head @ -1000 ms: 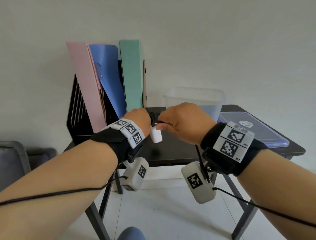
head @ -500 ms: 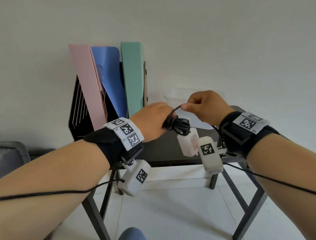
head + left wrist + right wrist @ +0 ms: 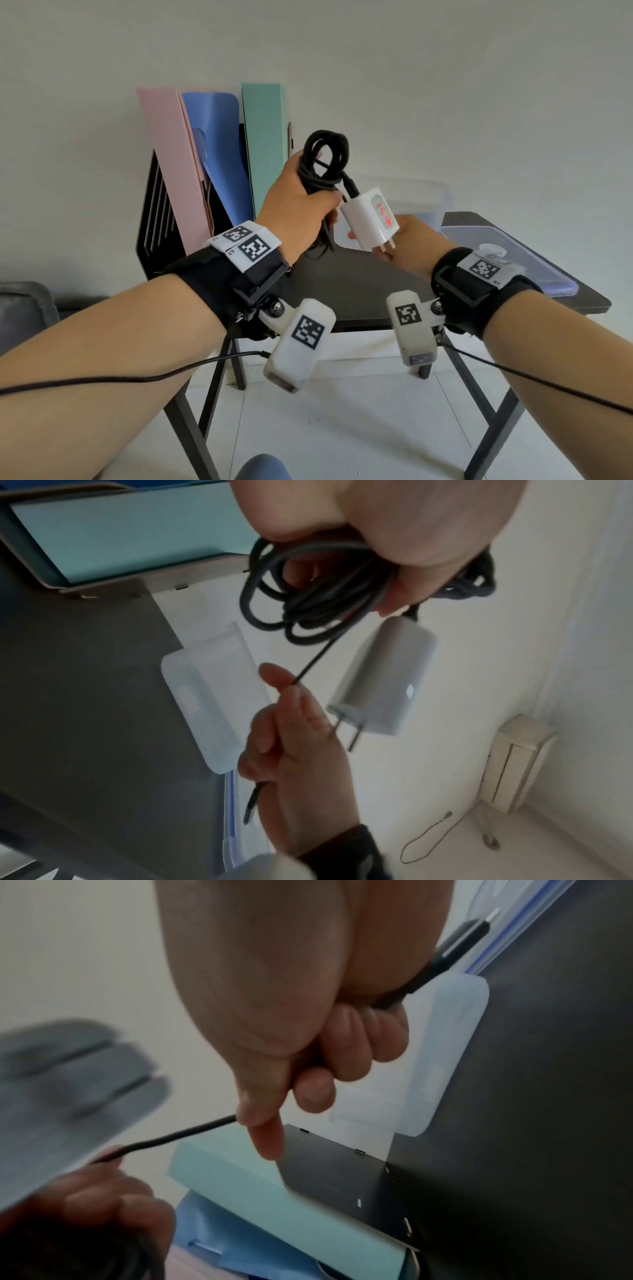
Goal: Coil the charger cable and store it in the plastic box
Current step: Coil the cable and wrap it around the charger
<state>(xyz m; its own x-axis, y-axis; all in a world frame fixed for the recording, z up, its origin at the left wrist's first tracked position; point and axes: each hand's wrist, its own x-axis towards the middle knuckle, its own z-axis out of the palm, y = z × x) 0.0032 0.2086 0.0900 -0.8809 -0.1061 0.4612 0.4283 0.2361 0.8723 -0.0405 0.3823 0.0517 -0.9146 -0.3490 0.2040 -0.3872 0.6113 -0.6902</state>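
Note:
My left hand grips the bundled black charger cable in a fist, raised above the table, with loops sticking out above and below the fist. The white charger plug hangs from the bundle, prongs pointing down. Just below and right of it, my right hand pinches the cable's free end. In the left wrist view a taut strand runs from the coil to that right hand. The connector tip sticks out behind the right hand's curled fingers. The clear plastic box stands open behind the hands.
The box's bluish lid lies flat on the right of the black table. A black file rack with pink, blue and green folders stands at the table's back left. A wall is close behind.
My left hand has lifted the coil higher. My right hand has dropped down and to the right with the free end. The plug now hangs between the two hands.

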